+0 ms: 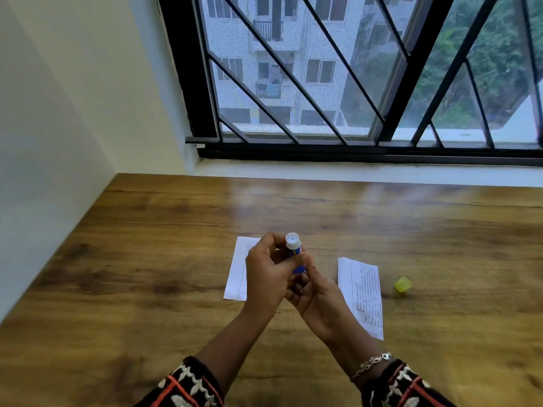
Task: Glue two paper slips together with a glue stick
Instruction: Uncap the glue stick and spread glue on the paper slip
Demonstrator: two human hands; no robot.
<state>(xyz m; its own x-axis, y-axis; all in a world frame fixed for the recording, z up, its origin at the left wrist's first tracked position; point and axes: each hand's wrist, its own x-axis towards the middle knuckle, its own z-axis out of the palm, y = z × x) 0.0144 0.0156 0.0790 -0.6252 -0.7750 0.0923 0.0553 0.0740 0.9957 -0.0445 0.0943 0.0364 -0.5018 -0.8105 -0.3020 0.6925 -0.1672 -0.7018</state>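
An uncapped blue glue stick (pixel 294 247) with a white top stands upright between both hands above the table. My left hand (pixel 269 274) wraps its body. My right hand (pixel 316 295) pinches its blue lower end. Its yellow cap (pixel 402 285) lies on the table to the right. One white paper slip (pixel 238 268) lies under my left hand, partly hidden. A second printed slip (pixel 364 295) lies to the right of my right hand.
The wooden table (pixel 147 274) meets a cream wall on the left and a white sill under a barred window (pixel 352 142) at the back.
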